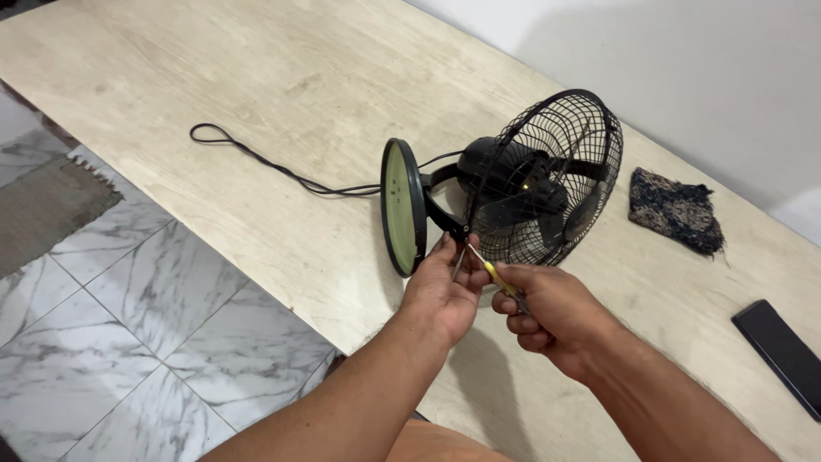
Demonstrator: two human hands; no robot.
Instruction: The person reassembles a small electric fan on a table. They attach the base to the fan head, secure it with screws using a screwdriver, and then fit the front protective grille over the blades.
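Nearest to the camera, both forearms come in over the near edge of the pale wooden table (pixel 282 103). The right hand (pixel 547 312) is closed around a small screwdriver (pixel 494 274) with a yellow handle; its thin shaft points up and to the left, toward the lower rim of the fan's cage. The left hand (pixel 440 291) is just beside it, with the fingers pinched at the black bracket where the screwdriver tip meets the fan (what exactly the fingertips hold is too small to tell).

The black table fan (pixel 513 188) lies on its side near the middle of the table. Its round base (pixel 402 205) stands on edge, with the greenish underside facing left, and the wire cage (pixel 556 171) faces right. The black cord (pixel 274 162) runs from the fan to the left across the surface and ends in a loop.

Further right, near the far edge, lies a dark patterned cloth (pixel 676 210). A flat black phone (pixel 782 351) rests near the right edge.
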